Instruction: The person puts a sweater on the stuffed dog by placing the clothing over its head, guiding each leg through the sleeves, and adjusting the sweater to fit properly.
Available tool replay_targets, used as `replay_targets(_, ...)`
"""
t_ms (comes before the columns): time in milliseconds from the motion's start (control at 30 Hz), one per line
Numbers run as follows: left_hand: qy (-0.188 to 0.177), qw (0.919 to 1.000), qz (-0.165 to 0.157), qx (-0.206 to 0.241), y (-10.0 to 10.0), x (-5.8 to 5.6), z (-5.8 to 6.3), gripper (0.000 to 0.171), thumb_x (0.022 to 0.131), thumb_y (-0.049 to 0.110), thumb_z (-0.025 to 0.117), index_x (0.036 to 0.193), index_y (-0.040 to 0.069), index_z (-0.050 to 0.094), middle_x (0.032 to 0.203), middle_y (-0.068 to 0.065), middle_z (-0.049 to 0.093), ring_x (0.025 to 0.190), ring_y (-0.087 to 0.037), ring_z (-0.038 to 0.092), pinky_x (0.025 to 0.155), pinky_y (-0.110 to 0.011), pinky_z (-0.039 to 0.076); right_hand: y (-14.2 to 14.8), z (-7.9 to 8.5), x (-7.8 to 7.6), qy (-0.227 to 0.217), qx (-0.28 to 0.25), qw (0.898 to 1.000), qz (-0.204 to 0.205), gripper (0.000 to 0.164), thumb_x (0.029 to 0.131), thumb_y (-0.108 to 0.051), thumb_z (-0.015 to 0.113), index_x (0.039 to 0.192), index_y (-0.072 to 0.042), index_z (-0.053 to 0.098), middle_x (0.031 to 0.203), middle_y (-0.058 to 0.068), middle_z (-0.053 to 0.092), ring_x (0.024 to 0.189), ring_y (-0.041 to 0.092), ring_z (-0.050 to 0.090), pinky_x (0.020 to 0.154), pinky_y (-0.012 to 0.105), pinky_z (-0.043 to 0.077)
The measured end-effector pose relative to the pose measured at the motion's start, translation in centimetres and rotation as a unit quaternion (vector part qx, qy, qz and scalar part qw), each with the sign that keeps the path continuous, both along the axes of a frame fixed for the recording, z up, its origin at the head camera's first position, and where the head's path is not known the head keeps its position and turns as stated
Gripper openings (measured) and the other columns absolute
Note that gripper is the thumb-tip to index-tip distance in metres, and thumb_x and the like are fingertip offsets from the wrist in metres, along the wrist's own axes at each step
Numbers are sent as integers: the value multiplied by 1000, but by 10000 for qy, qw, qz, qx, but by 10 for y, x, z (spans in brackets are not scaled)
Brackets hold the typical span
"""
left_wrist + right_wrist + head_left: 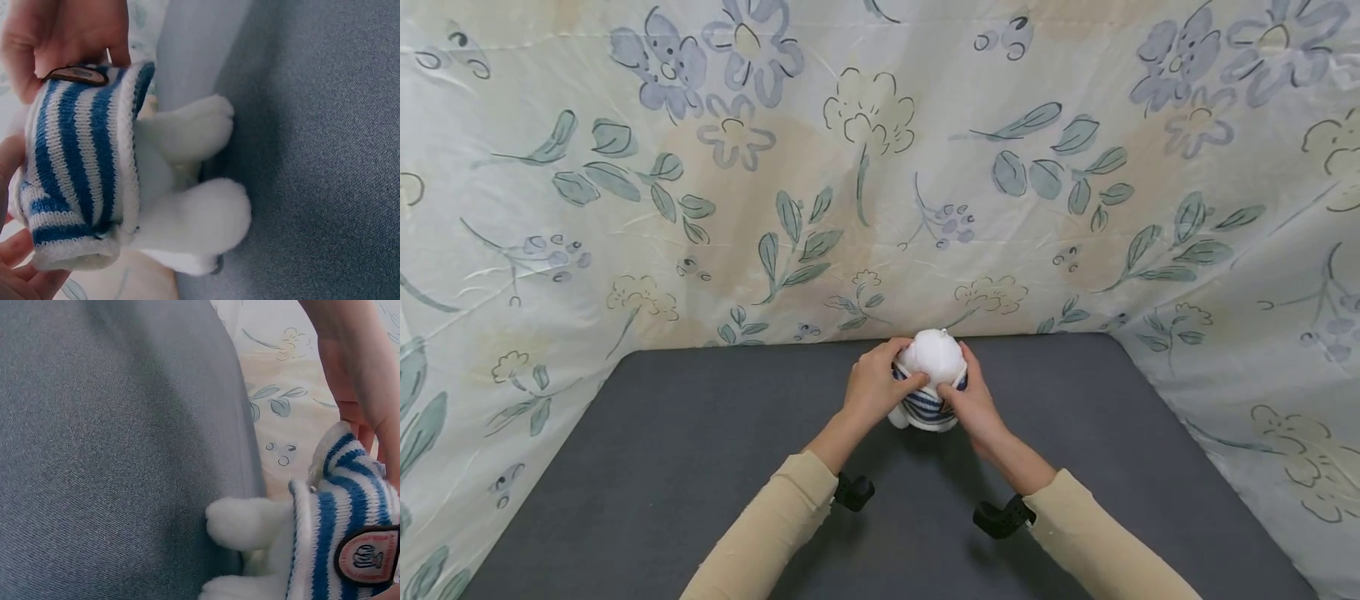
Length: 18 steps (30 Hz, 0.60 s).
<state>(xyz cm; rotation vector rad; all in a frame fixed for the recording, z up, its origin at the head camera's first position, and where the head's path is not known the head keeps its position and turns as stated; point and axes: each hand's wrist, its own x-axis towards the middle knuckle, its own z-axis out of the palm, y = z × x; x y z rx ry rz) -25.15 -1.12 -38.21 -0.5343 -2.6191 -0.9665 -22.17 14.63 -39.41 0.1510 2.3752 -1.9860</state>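
A white plush toy [934,357] in a blue-and-white striped knit sweater [84,140] is held near the far edge of the dark table. My left hand [875,382] grips its left side, thumb laid across the front near the neck. On the opposite side my right hand [979,410] grips it the same way, thumb on the sweater's upper edge. In the right wrist view an oval-edged patch [369,557] shows on the knit. Below the hem, stubby white legs [194,215] stick out. The toy's face is hidden in every view.
The dark grey table top [700,450] spreads around both arms. Behind it and at the sides hangs a floral cloth [880,208], meeting the table's far edge close to the toy. Black wrist straps [853,492] sit at the beige sleeves' cuffs.
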Motion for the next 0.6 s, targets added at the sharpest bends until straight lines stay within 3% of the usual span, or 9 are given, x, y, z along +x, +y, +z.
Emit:
replay_targets(233, 28, 9997, 229, -31, 2, -1, 0, 45, 75, 40, 74, 113, 20, 61, 105, -1, 66, 88, -19, 64, 71, -38, 50, -3, 0, 6, 36, 28, 10000, 87, 88, 81, 6, 48, 149, -28, 3, 152, 12, 10, 132, 34, 23, 94, 51, 31)
replay_targets(600, -43, 9985, 520, -183, 6, -1, 2, 39, 73, 40, 75, 104, 20, 61, 100, 0, 68, 81, -19, 65, 64, -36, 51, -9, -9, 6, 322, 378, 9988, 17, 95, 75, 8, 50, 148, -29, 1, 151, 10, 13, 128, 31, 28, 92, 47, 34)
